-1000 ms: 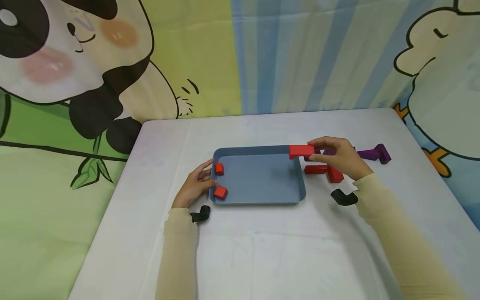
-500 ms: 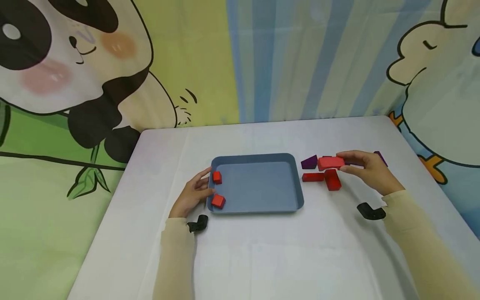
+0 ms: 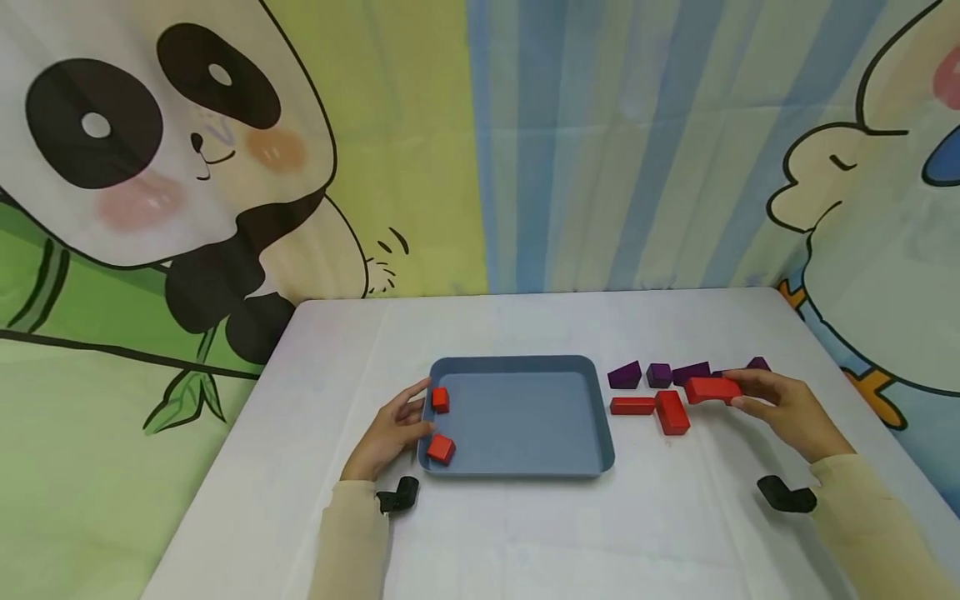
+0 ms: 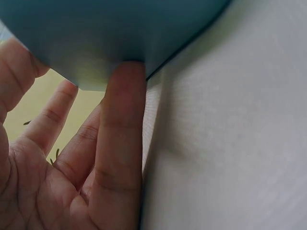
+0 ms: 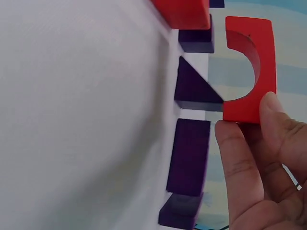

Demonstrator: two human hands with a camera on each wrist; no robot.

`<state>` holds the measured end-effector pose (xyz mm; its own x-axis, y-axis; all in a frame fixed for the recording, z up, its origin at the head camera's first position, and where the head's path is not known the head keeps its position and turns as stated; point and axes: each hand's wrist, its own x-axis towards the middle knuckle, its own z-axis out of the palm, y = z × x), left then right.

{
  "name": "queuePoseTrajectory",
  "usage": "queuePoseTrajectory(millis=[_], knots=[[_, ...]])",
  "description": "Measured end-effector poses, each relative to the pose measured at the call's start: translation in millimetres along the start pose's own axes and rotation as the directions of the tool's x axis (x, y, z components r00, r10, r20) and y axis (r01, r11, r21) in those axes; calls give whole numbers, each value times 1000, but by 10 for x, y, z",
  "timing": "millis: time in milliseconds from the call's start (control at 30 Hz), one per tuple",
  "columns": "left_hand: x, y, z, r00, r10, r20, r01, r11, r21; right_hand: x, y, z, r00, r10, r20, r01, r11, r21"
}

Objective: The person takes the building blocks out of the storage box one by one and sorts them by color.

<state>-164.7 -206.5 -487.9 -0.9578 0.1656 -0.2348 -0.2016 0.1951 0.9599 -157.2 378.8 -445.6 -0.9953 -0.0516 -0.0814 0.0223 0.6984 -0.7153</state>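
At the left end of the blue-grey tray (image 3: pixel 525 421), my left hand (image 3: pixel 386 437) grips the rim, with a finger also against the tray's outer wall in the left wrist view. Two small red blocks (image 3: pixel 440 450) lie inside that end. Thumb and fingers of my right hand (image 3: pixel 787 412) pinch a red arch block (image 5: pixel 264 72) by one end. It has a half-round cutout, and in the head view it is raised over the right side of the table, in front of a row of purple blocks (image 3: pixel 624 376).
Right of the tray, a flat red block (image 3: pixel 632 406) lies beside a larger red block (image 3: pixel 672 413). More purple pieces, including a triangular block (image 5: pixel 194 86), line up behind them. Patterned cloth (image 3: pixel 562 150) hangs behind the white table (image 3: pixel 570 533).
My right hand has carried the red arch block from the tray's right corner to the right, toward the purple row. The left hand stays at the tray. The head view has tilted up.
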Motion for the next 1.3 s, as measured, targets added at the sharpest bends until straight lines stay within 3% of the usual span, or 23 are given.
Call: queuePoseTrajectory(millis=[300,700,1133,1300], knots=[[-25,-38,10,1000,0,-8,0,1000,-27,27,201,87,997,67,49,-67,998,-4],[-37,-86,24,1000,21,8,-21,999,-40,35,264,163,997,46,56,-45,999,-9],[-24,-20,-1,1000,7,4,-7,999,-32,-68,-44,42,999,12,-38,-14,999,-38],[-10,-5,-11,1000,-3,4,3,1000,-12,-51,-212,57,996,-49,-80,43,997,-68]])
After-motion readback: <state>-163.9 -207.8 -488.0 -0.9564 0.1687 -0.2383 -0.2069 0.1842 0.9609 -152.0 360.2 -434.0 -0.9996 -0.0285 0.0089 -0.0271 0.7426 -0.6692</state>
